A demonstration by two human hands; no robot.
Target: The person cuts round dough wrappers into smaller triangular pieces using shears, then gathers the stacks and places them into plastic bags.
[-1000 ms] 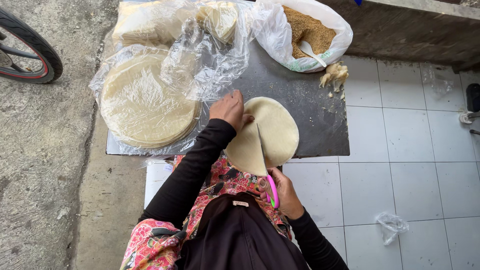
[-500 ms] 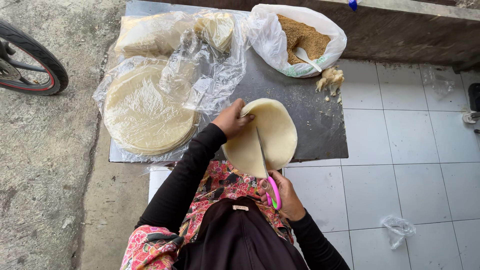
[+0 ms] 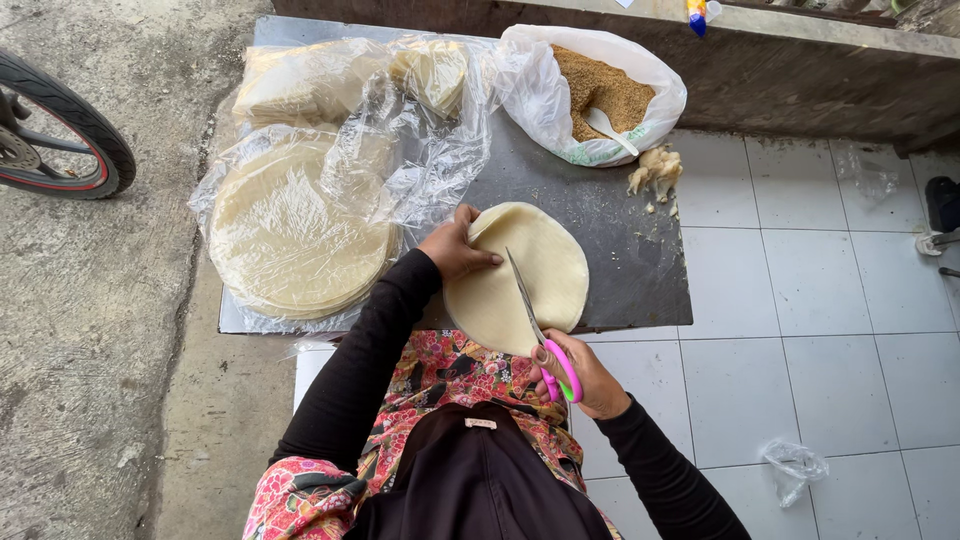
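Now slicing farther up wrapper (image 3: 520, 275), right hand (image 3: 580, 375) clenching scissors (image 3: 540, 330), blades pointing far-left toward left hand (image 3: 455, 248) pinning the left edge.

My left hand (image 3: 458, 248) lies palm-down, fingers (image 3: 487, 259) spread flat and pressing, arm reaching forward in a black sleeve. My right hand (image 3: 583, 375) sits nearer my body, fingers curled shut through handles, wrist bent inward.
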